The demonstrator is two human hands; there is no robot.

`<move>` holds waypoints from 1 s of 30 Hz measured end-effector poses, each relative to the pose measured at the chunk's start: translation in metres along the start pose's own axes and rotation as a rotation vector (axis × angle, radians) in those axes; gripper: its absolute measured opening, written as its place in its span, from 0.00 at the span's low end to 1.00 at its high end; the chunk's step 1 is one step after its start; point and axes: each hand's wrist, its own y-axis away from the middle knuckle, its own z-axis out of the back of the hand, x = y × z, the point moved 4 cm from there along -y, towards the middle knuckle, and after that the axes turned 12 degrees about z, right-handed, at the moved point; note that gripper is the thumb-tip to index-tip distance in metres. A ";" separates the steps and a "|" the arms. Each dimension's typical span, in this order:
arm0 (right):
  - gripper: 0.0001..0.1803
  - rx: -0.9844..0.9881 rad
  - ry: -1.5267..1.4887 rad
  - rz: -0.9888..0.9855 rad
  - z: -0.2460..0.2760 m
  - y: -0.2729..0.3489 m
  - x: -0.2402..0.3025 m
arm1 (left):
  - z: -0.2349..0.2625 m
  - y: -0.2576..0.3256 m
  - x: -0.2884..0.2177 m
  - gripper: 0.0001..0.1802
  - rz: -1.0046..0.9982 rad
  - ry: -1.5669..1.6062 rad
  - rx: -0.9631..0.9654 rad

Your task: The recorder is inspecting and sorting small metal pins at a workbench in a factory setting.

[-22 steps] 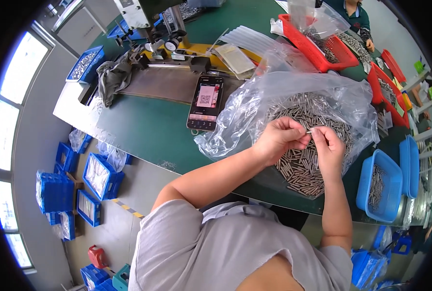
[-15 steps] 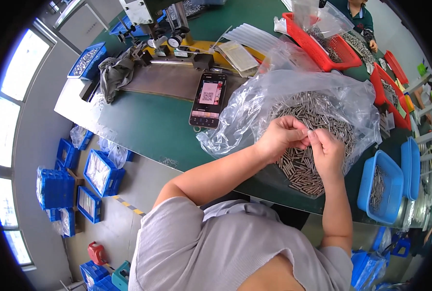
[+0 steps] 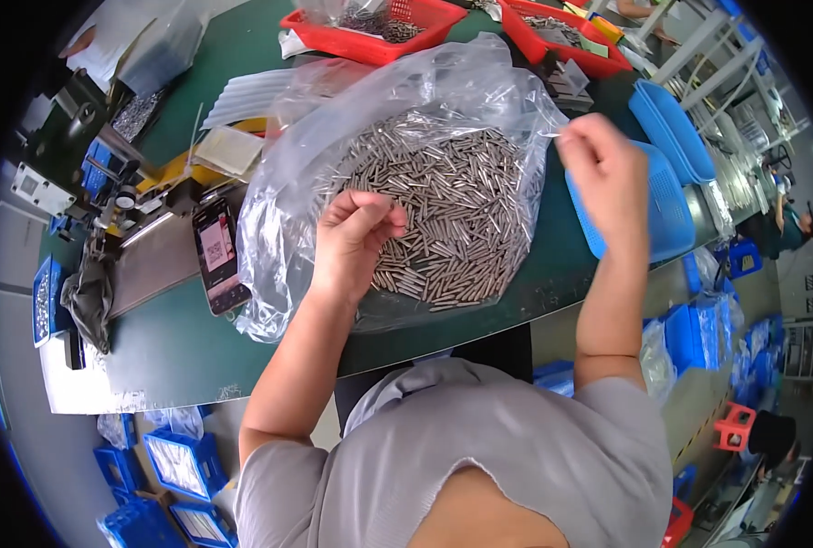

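Observation:
A clear plastic bag lies spread on the green table, its mouth open around a heap of small grey metal pins. Over the heap's left side, my left hand is closed with thumb and fingertips pinched together; anything between them is too small to make out. My right hand, blurred by motion, is raised over the near-left part of a blue plastic basket, right of the bag. Its fingers are curled inward, and what they may hold cannot be seen. The hand and forearm cover part of the basket.
A phone lies left of the bag, beside a bench fixture with dial gauges. Red baskets with metal parts stand at the back. Another blue basket sits at the right edge. Blue crates stand on the floor.
My hands have come apart: the right moved rightward from the heap to the blue basket, while the left stays over the pins. The whole view has turned to the right.

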 end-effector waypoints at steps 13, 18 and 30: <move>0.10 0.201 0.382 -0.063 0.031 0.026 -0.058 | -0.008 -0.008 0.005 0.02 0.020 0.022 -0.039; 0.10 0.711 -0.335 0.372 -0.074 0.038 0.019 | -0.003 -0.006 0.006 0.02 0.013 0.029 -0.052; 0.09 0.775 -0.132 0.638 -0.125 0.045 0.073 | 0.004 -0.005 0.000 0.01 0.017 0.115 -0.093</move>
